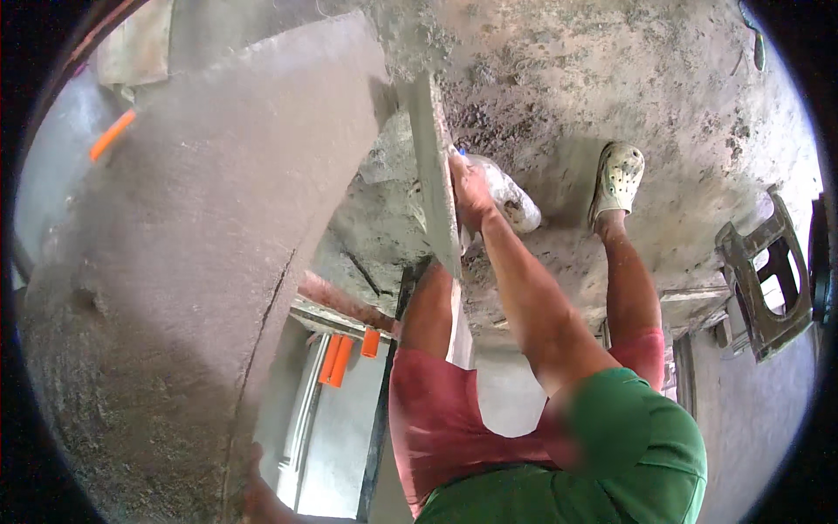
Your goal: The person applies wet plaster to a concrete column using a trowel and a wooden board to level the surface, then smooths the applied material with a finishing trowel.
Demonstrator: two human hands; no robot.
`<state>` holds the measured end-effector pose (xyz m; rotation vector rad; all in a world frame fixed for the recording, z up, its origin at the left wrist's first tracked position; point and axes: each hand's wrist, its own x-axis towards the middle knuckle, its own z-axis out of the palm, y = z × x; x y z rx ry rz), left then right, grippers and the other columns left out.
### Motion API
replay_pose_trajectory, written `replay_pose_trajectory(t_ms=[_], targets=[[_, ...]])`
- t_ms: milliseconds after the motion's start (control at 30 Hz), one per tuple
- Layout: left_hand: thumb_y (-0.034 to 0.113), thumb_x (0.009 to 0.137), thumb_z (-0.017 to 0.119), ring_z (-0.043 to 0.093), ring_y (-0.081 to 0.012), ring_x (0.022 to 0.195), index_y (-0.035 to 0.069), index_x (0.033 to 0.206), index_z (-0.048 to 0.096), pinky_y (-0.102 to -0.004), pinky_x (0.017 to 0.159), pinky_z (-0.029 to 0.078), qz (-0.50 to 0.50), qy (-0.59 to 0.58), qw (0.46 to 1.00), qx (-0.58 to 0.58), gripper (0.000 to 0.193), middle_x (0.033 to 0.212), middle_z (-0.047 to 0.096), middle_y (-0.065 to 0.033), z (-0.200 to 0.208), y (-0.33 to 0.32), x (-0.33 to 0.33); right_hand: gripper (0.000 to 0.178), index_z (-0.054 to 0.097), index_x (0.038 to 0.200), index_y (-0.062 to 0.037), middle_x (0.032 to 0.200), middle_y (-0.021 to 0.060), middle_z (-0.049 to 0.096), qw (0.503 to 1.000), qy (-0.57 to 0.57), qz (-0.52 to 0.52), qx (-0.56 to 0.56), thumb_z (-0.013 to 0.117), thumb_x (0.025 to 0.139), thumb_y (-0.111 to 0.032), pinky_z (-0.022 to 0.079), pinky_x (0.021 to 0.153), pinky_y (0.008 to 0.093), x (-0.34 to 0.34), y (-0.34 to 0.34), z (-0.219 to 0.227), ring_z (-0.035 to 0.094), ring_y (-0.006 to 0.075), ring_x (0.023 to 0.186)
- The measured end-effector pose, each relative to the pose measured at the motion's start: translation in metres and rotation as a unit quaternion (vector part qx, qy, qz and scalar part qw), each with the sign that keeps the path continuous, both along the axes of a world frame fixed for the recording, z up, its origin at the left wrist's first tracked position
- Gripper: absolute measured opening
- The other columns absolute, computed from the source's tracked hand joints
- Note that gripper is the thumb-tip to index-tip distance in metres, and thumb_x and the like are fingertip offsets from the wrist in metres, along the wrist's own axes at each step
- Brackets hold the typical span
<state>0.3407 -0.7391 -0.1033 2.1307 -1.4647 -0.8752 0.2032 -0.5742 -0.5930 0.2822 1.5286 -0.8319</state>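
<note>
My right hand (472,194) reaches down and is closed around the edge of a long, narrow, cement-smeared plank (429,148). Just beyond that hand lies a dirty clear plastic bottle (513,199) with a blue cap, partly hidden by my hand. At the lower left, only part of my left hand (255,491) shows, beside the edge of a broad grey plastered surface (201,201). Its fingers are mostly hidden, so I cannot make out a hold.
My foot in a pale clog (621,175) stands on the rough, mortar-spattered floor (541,79). A dirty plastic stool (768,272) is at the right. A hand tool (759,48) lies at the far right. Orange pipe pieces (336,358) show below the plastered surface.
</note>
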Motion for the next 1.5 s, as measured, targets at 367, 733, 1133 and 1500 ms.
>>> replay_pose_trajectory(t_ms=[367,733,1133,1500], targets=[[0.015,0.082,0.06,0.046,-0.0374,0.118,-0.002,0.13,0.048,-0.0565,0.109,0.025,-0.031,-0.039,0.999,-0.005,0.052,0.133,0.048,-0.0235,-0.007,0.0,0.004,0.053,0.06,0.115,0.0017,0.094,0.0114,0.065,0.985,0.016,-0.044,-0.167,0.044,0.097,-0.045,0.05,0.072,0.0345,0.003,-0.007,-0.014,0.061,0.0173,0.08],[0.02,0.084,0.063,0.051,-0.0357,0.113,0.0,0.126,0.053,-0.0528,0.107,0.03,-0.051,-0.054,0.997,-0.003,0.048,0.13,0.052,-0.0219,-0.002,-0.001,0.007,0.025,0.062,0.093,-0.001,0.076,0.0168,0.062,0.965,0.116,0.047,-0.231,0.057,0.091,-0.025,0.049,0.069,0.0371,0.027,-0.016,0.076,0.062,0.0291,0.072],[0.026,0.085,0.067,0.057,-0.0337,0.107,0.003,0.123,0.059,-0.0488,0.106,0.035,-0.089,-0.057,0.994,0.008,0.045,0.126,0.057,-0.0201,0.026,0.018,0.013,0.03,0.063,0.093,0.0006,0.079,0.0198,0.065,0.996,-0.005,0.041,-0.073,0.057,0.093,-0.029,0.048,0.065,0.0384,0.042,-0.027,0.052,0.063,0.0367,0.073],[0.016,0.082,0.073,0.059,-0.0328,0.106,0.001,0.12,0.06,-0.0479,0.103,0.042,0.001,0.096,0.991,0.089,0.043,0.125,0.058,-0.0199,0.029,-0.004,-0.048,0.018,0.069,0.103,-0.0121,0.081,0.0135,0.061,0.915,0.207,0.125,-0.324,0.064,0.086,-0.018,0.05,0.067,0.0367,0.011,-0.055,0.317,0.063,0.0315,0.073]])
